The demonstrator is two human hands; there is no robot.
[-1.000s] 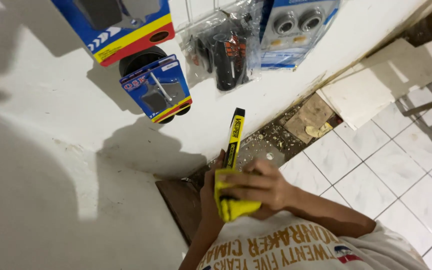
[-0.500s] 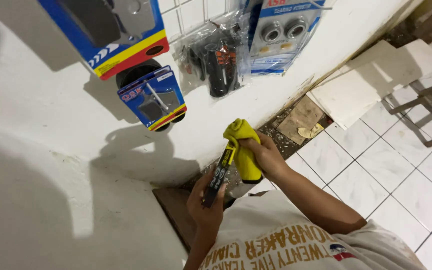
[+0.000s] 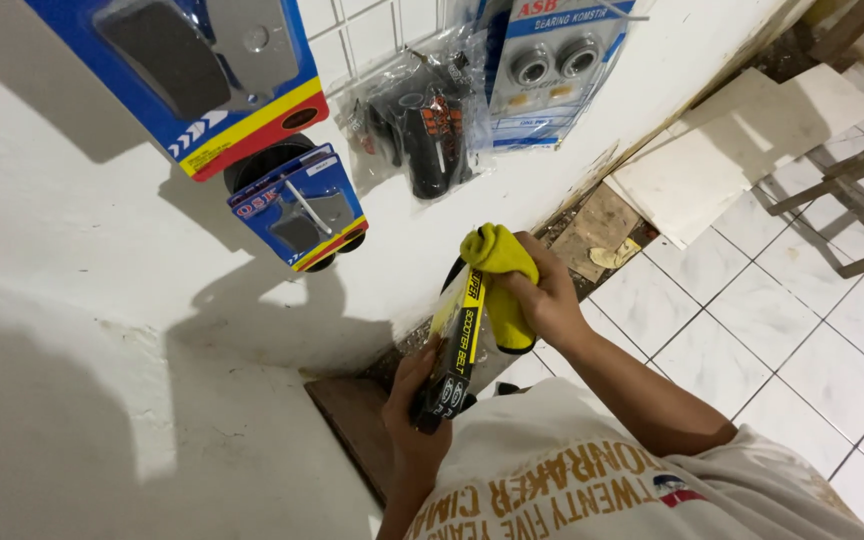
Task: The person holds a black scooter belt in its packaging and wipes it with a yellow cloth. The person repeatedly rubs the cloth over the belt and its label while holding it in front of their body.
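Note:
My left hand grips the lower end of a long, narrow black and yellow packaged belt, held upright and slightly tilted in front of my chest. My right hand holds a yellow cloth bunched around the upper end of that package. Both hands are close to the white wall, below the hanging packages.
Several packaged parts hang on the white wall: a large blue and red card, a smaller blue card, a clear bag with black grips, a blue card with bearings. Loose white tiles lean at the wall base. A wooden frame stands right.
The cloth in my right hand has moved from the package's lower end up to its top. My left hand has shifted down to the bottom end, and the package tilted.

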